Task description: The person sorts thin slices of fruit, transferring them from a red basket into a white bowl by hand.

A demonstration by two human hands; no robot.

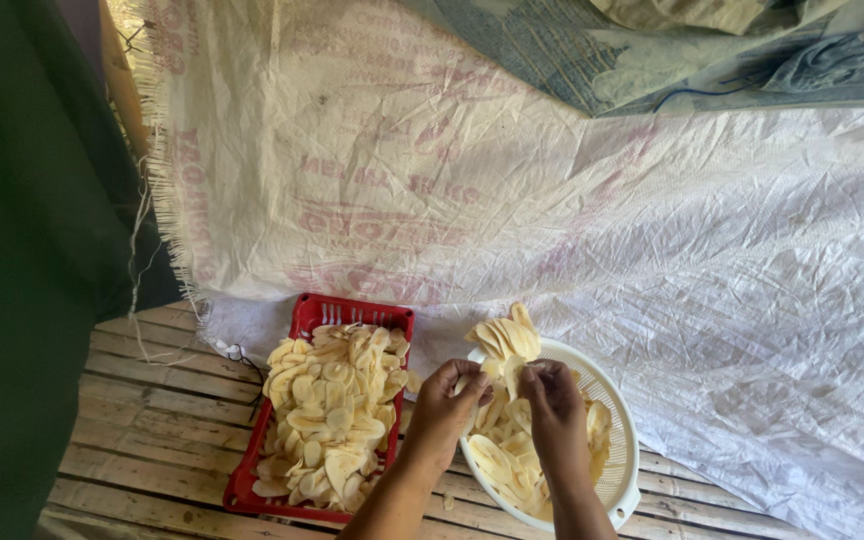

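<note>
My left hand (445,402) and my right hand (554,404) meet over the near rim of a white perforated plastic basket (620,440) full of pale yellow slices (508,452). Both hands pinch thin slices between fingers and thumb, close together. To the left stands a red plastic crate (310,318) heaped with the same pale slices (330,415). A few slices (504,335) lie spread on the white sheet just beyond the basket.
A large white woven plastic sheet (592,240) with faded red print covers the surface ahead and to the right. The crate and basket rest on a slatted bamboo platform (142,430). Dark green cloth (22,250) hangs at the left. Crumpled sheeting (712,50) lies at the top right.
</note>
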